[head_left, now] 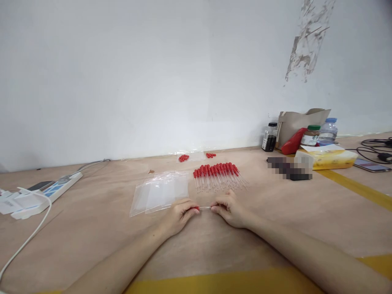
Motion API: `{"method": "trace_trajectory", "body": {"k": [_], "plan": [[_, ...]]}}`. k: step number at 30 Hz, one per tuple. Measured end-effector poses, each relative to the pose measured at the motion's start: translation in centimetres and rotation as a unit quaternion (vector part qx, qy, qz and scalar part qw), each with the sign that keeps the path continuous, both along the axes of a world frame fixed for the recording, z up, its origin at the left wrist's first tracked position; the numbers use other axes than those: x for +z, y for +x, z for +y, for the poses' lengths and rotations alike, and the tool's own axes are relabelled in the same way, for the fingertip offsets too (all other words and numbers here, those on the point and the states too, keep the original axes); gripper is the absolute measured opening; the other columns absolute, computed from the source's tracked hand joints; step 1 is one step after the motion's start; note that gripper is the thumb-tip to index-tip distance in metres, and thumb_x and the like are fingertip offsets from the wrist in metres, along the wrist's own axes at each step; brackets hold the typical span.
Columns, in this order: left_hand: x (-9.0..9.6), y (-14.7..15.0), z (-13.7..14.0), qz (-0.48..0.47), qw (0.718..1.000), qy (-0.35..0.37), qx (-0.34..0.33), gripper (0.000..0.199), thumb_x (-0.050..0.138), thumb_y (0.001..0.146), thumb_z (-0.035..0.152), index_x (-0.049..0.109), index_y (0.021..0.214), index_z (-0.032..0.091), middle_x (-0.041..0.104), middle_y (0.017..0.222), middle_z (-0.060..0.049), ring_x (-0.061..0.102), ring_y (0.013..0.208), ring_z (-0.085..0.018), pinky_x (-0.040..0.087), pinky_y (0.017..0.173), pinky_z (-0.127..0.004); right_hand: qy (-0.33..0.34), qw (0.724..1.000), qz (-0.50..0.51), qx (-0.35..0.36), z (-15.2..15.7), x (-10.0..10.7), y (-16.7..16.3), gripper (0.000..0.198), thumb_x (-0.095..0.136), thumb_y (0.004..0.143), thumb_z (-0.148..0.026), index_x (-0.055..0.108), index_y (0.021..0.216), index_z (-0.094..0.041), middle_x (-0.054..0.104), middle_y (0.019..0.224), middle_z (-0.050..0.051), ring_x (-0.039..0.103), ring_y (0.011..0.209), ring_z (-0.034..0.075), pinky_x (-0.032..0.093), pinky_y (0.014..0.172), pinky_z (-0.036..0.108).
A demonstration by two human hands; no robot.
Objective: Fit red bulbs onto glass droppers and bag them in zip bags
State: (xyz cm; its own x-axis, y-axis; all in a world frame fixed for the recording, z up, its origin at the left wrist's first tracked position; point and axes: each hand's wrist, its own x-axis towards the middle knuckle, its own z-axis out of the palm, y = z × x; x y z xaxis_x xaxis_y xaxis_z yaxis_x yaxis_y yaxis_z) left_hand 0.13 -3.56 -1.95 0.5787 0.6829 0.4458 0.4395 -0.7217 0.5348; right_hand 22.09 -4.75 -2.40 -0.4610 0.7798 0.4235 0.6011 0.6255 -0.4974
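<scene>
Between my two hands lies a dropper [205, 207] with a red rubber bulb and a thin clear tube, held level just above or on the table. My left hand [180, 213] pinches the red bulb end. At the tube's other end, the fingers of my right hand [229, 209] are closed on it. Beyond my hands, a row of similar red-bulbed droppers [217, 171] lies side by side, tubes pointing toward me. Clear plastic bags [161, 192] lie flat and overlapping behind my left hand. Loose red bulbs [183, 158] sit on a clear bag near the wall.
On the left are a white power strip [65, 190] and a white cable [33, 241]. At the right stand a dark bottle [269, 139], a beige bag [298, 122], a green-lidded jar [310, 136], a water bottle [329, 130], a yellow tissue pack [333, 159] and a phone [372, 165].
</scene>
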Motion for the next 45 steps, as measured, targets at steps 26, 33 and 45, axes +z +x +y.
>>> {"method": "trace_trajectory", "body": {"k": [26,33,45], "plan": [[-0.2,0.0,-0.2,0.095,0.995,0.038,-0.016,0.020,0.042,0.087,0.029,0.055,0.081,0.016,0.055,0.075,-0.003,0.049,0.069,-0.014,0.041,0.064,-0.025,0.124,0.988,-0.089,-0.012,-0.1,-0.2,-0.8,0.021,0.043,0.081,-0.020,0.058,0.067,-0.017,0.063,0.065,0.001,0.045,0.056,0.010,0.019,0.068,0.029],[-0.1,0.1,-0.3,0.095,0.994,0.048,-0.020,0.018,0.042,0.087,0.026,0.055,0.080,0.015,0.054,0.075,-0.003,0.049,0.069,-0.014,0.040,0.064,-0.025,0.094,0.991,-0.092,-0.025,-0.1,-0.3,-1.6,0.022,0.043,0.082,-0.020,0.054,0.063,-0.016,0.063,0.064,0.000,0.043,0.055,0.009,0.020,0.067,0.028],[1.6,-0.8,1.0,-0.081,0.995,-0.044,0.039,0.015,0.061,0.076,0.029,0.062,0.084,0.017,0.060,0.075,-0.003,0.056,0.069,-0.014,0.043,0.065,-0.025,0.097,0.990,-0.087,-0.045,-0.7,1.4,-1.0,0.023,0.041,0.086,-0.025,0.064,0.083,-0.022,0.066,0.080,0.001,0.054,0.078,0.014,0.022,0.070,0.029]]}}
